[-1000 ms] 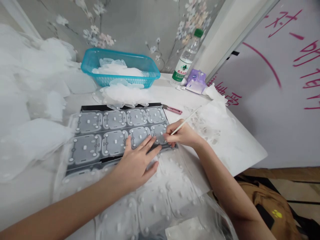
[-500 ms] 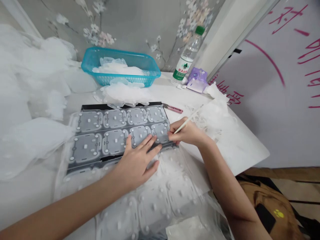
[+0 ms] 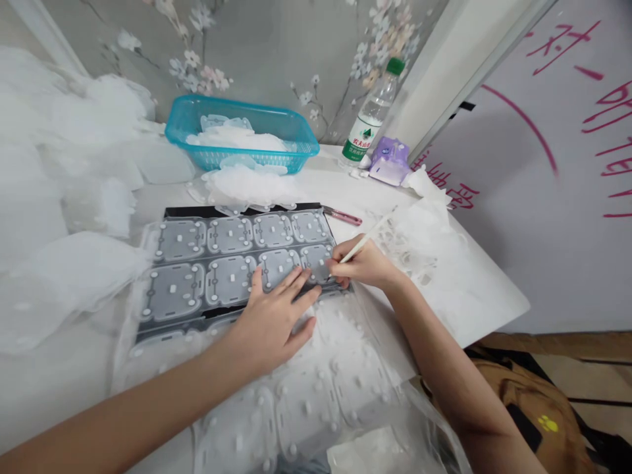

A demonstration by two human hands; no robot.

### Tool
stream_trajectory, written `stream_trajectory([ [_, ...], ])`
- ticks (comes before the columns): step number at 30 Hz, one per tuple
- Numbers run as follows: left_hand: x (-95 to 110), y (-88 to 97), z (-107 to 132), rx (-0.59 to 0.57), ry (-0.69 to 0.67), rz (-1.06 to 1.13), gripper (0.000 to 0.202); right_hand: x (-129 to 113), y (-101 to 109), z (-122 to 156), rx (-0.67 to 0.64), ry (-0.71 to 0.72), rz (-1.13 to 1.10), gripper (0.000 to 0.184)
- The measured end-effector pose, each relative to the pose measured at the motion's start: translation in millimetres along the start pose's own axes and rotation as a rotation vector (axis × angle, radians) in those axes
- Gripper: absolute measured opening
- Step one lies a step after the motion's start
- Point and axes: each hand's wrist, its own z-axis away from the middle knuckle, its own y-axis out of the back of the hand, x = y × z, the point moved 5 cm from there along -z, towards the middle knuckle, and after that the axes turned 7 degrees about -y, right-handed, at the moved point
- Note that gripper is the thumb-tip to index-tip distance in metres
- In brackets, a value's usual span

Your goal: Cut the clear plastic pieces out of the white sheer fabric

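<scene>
A translucent plastic sheet with rows of rounded-square shapes (image 3: 180,237) lies over a black board (image 3: 207,212) on the table. Its near part hangs down toward me, with more such shapes. My left hand (image 3: 274,322) rests flat on the sheet, fingers spread across the second row. In a pinch, my right hand (image 3: 365,263) holds a slim white pen-like tool (image 3: 378,225), slanted, its dark tip at the lower right shape of that row. Whether the tip is a blade or a point I cannot tell. Several cut translucent pieces (image 3: 247,185) are piled beyond the board.
A blue basket (image 3: 301,128) with more pieces stands at the back. A pink-handled tool (image 3: 343,216) lies by the board's corner. To the right are thin plastic scraps (image 3: 429,243), a water bottle (image 3: 368,118) and a purple packet (image 3: 390,161). White translucent material (image 3: 74,164) heaps up at left.
The tool in my right hand has moved slightly down and left along the lower right shape, its tip now showing. My left hand keeps its place on the sheet.
</scene>
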Motion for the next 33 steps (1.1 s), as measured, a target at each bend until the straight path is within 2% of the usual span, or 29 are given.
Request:
stream_trajectory([
  [7, 0.1, 0.3, 0.7, -0.011, 0.007, 0.012, 0.043, -5.0, -10.0, 0.8, 0.054, 0.109, 0.024, 0.023],
  [11, -0.2, 0.1, 0.0, -0.011, 0.010, 0.002, 0.043, -4.1, -1.6, 2.4, -0.012, 0.046, 0.051, 0.020],
  [16, -0.3, 0.1, -0.2, -0.013, 0.013, 0.011, 0.041, 1.8, 19.0, 4.2, 0.025, -0.059, 0.104, 0.019],
  [23, -0.6, -4.3, 0.4, -0.010, -0.015, -0.012, 0.044, 6.1, 13.4, -1.5, 0.018, -0.026, 0.073, 0.024],
  [25, 0.2, -2.1, 4.0, -0.027, -0.048, -0.037, 0.047, 7.8, 17.1, -1.6, 0.072, -0.015, 0.052, 0.031],
  [27, -0.1, 6.8, 15.9, -0.019, -0.069, -0.087, 0.050, 10.2, 27.0, -0.8, 0.215, 0.023, 0.008, 0.037],
  [29, -3.4, 21.2, 39.3, 0.017, -0.030, -0.164, 0.053, 12.9, 38.5, 1.4, 0.407, 0.092, -0.046, 0.040],
  [31, -11.4, 35.7, 74.0, 0.055, 0.097, -0.240, 0.053, 14.7, 44.3, 4.0, 0.565, 0.153, -0.090, 0.040],
  [33, -22.9, 46.3, 114.7, 0.106, 0.278, -0.307, 0.056, 12.8, 40.4, 5.2, 0.642, 0.166, -0.128, 0.037],
])
